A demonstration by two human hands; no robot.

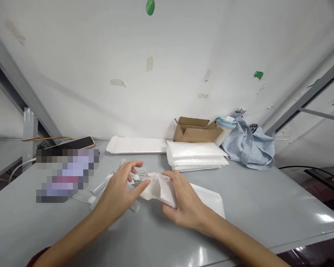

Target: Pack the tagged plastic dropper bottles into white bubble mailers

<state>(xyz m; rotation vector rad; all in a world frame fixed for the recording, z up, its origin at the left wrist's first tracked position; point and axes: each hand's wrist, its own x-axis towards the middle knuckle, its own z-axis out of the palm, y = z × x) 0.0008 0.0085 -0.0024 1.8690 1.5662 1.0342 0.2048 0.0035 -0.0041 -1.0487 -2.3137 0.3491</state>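
A crumpled white pouch [167,190] gapes in the right hand [185,200], on the near side of the mailer stack [196,150].
The right hand clasps the pouch between thumb and fingers; the left hand [118,194] is unclenched, its thumb at the pouch's uneven lip, contact unclear. Glossy, quilted-looking envelopes form the mailer stack; behind it stands an open brown cardboard box [202,134].
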